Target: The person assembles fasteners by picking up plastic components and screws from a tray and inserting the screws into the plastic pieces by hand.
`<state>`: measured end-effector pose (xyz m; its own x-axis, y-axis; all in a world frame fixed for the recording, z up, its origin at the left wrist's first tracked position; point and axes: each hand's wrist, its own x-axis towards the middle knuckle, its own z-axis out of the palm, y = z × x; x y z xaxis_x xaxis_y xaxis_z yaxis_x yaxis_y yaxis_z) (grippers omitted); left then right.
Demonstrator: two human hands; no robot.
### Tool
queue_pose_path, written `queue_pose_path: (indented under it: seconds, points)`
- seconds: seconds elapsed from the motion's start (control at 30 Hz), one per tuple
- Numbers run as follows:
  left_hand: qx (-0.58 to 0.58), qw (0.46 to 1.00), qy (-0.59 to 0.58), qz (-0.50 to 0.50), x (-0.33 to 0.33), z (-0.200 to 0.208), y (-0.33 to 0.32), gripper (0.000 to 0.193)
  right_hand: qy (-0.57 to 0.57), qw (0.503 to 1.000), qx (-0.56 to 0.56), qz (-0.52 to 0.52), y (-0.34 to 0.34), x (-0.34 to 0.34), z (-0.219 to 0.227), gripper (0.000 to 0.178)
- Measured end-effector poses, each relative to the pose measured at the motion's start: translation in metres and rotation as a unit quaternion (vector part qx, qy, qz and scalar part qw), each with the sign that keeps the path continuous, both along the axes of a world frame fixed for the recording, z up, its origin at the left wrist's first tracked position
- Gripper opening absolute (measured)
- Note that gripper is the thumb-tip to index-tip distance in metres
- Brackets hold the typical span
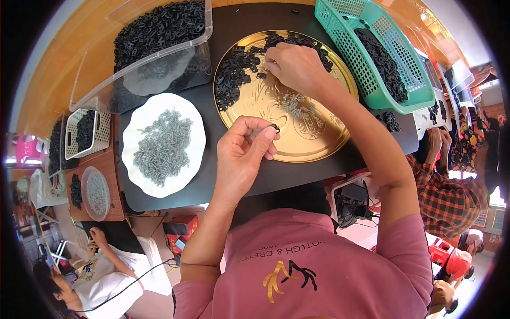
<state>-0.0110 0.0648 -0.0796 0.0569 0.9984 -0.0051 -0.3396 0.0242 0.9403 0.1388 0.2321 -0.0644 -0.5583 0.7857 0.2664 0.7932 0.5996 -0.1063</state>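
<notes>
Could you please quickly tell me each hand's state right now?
Left hand: closed, pinching a small black piece.
Right hand: over the gold tray, near loose black pieces; grip cannot be told.

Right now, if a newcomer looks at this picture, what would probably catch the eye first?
Probably the shiny gold tray in the middle of the dark table, with black pieces toward its far side. The white plate to its left, heaped with small grey pieces, and the green basket to its right, holding black parts, likely come next.

Workshop: bins (209, 24) of parts (159, 34), co-workers (451, 202) nearby.
</notes>
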Motion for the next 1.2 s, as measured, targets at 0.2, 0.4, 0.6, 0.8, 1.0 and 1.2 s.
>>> queue_pose_path:
  seconds: [0.2,0.4,0.6,0.8,1.0,1.2]
  points:
    - [-0.002,1.000,0.008,0.006,0.002,0.002,0.001,0.009,0.040,0.999,-0.009,-0.029,0.005,-0.006,-0.001,0.022]
    - [-0.001,1.000,0.007,0.009,0.002,0.001,0.001,0.009,0.023,1.000,-0.010,-0.013,0.009,-0.017,-0.003,0.020]
    - [0.004,1.000,0.007,0.010,0.001,0.001,0.000,0.010,0.079,0.991,-0.101,-0.028,0.004,-0.006,0.001,0.020]
    - [0.066,0.996,-0.024,0.059,0.002,0.001,-0.001,0.010,0.411,0.850,-0.330,0.003,-0.037,0.016,0.015,0.019]
    - [0.118,0.987,-0.091,0.068,0.011,0.006,-0.009,0.011,0.483,0.767,-0.422,0.000,-0.096,0.033,0.039,0.022]
    - [0.123,0.988,-0.076,0.058,0.025,0.012,-0.018,0.011,0.545,0.730,-0.412,-0.023,-0.126,0.037,0.032,0.023]
